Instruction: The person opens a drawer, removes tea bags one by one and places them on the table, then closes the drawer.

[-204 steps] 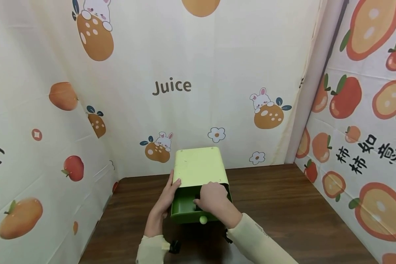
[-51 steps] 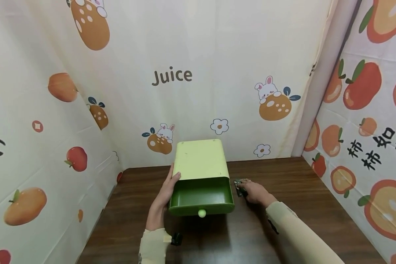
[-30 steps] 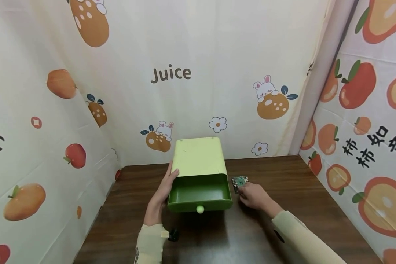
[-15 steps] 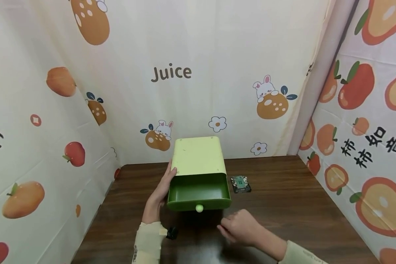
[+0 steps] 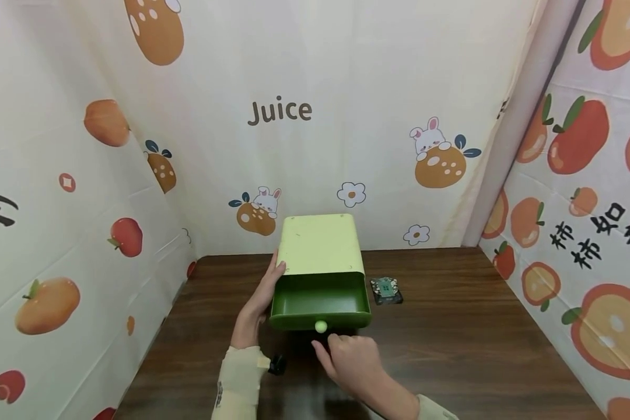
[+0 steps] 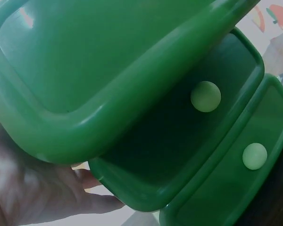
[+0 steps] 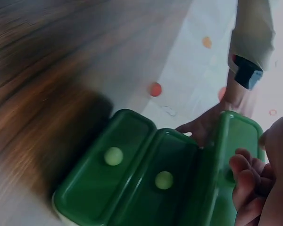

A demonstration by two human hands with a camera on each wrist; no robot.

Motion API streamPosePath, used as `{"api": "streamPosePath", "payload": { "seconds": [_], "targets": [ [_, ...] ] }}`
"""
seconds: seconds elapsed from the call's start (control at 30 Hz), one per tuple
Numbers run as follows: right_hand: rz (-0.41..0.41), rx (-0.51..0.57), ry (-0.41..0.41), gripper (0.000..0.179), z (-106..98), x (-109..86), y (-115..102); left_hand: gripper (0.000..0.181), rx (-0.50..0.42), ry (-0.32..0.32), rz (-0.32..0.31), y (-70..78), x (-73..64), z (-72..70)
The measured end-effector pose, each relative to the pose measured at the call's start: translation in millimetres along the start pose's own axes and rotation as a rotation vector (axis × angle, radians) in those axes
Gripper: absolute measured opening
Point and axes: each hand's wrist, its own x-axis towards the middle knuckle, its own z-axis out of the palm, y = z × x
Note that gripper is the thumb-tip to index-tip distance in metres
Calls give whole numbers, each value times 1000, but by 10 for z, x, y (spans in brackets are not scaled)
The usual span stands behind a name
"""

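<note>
Left hand (image 5: pixel 262 294) braces the cabinet (image 5: pixel 320 242), fingers extended. Right hand (image 5: pixel 353 360), fingers curled, seemingly empty, is near the knob (image 5: pixel 321 326) of the pulled-out drawer (image 5: pixel 294 322). Board (image 5: pixel 386 290) lies right of the cabinet. Apparent step: drawer closing; next calls for inward push.

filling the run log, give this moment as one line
left hand: against cabinet | right hand: curled near top knob | top drawer: open | green-black item: on table

Small curtained nook, fruit-print cloth walls (image 5: pixel 378 134), dark wood-grain table (image 5: pixel 451 326)
</note>
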Motion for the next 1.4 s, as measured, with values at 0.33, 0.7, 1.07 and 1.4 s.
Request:
{"api": "streamPosePath", "payload": {
  "seconds": [0.33, 0.7, 1.07, 1.4],
  "targets": [
    [90, -112, 33, 56, 70, 190, -11, 62, 9, -11, 28, -15, 14, 7],
    [111, -156, 61, 57, 171, 297, 25, 60, 10, 16, 24, -222, 75, -44],
    [150, -164, 10, 55, 343, 471, 172, 62, -15, 61, 16, -303, 112, -70],
    [205, -132, -12, 55, 431, 592, 260, 57, -54, 14, 2, -324, 98, -98]
  ]
}}
